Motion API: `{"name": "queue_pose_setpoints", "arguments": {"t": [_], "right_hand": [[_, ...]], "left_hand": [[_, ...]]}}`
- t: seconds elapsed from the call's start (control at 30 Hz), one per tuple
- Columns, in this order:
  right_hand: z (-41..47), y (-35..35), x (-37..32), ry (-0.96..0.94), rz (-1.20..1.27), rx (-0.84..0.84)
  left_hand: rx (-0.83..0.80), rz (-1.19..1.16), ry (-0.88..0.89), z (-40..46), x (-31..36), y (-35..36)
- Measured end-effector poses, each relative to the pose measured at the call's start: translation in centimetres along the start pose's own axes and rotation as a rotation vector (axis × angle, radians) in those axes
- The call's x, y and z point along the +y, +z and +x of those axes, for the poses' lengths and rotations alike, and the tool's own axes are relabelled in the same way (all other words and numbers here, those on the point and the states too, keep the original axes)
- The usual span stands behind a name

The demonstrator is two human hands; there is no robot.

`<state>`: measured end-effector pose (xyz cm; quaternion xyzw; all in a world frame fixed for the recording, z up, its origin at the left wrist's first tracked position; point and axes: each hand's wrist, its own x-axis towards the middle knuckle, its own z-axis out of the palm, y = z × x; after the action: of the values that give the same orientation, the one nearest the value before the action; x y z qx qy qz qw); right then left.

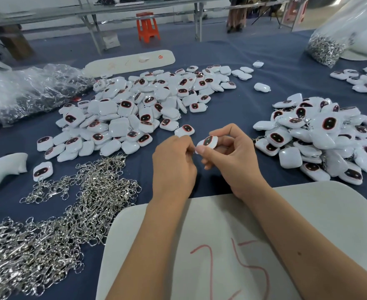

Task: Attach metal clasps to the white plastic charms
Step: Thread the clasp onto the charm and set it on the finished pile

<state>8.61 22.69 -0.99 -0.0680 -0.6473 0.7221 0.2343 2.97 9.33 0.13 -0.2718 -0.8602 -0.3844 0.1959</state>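
A person's two bare hands meet above a blue-covered counter (264, 68), seen from a head-worn camera looking down. The landmark is the single white plastic charm (207, 142) with a dark, red-rimmed face, held up between the hands. The right hand (232, 154) pinches this charm, thumb tip at its lower left corner and curled fingers (221, 135) around its upper right side. Its long axis runs from lower left to upper right, the lower left corner facing the other hand. The left hand (173, 163), just left of the charm, has its fingers clenched into a pinch that nearly touches that corner; what it pinches is hidden, presumably a clasp. The left hand seems the one to bring the clasp rightward into that corner, so the joining looks under way rather than finished.

Left and below the charm lies a heap of metal clasps (70, 213). Behind and left of it sprawls a pile of loose charms (135, 109). To its right sits a second pile (316, 139) in which bits of metal show. Below the charm, under the forearms, is a pale board (308, 213) marked in red.
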Motion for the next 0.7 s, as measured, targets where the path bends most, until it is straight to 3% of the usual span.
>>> {"name": "queue_pose_setpoints", "arguments": {"t": [0.07,0.13,0.27,0.4,0.7], "right_hand": [[-0.1,0.2,0.1,-0.033,-0.066,0.019],[-0.1,0.3,0.1,-0.046,-0.041,0.036],[0.1,0.0,-0.4,0.005,0.134,-0.002],[0.3,-0.4,-0.5,0.026,0.212,-0.024],[0.4,-0.2,-0.1,0.014,0.150,-0.052]], "left_hand": [[-0.030,0.042,0.019,-0.1,0.1,0.0],[0.007,-0.062,-0.044,-0.2,0.0,0.1],[0.125,-0.681,-0.464,-0.1,0.6,0.6],[-0.010,-1.101,-0.702,0.1,1.1,0.9],[0.004,-1.247,-0.794,0.3,1.4,0.3]]}}
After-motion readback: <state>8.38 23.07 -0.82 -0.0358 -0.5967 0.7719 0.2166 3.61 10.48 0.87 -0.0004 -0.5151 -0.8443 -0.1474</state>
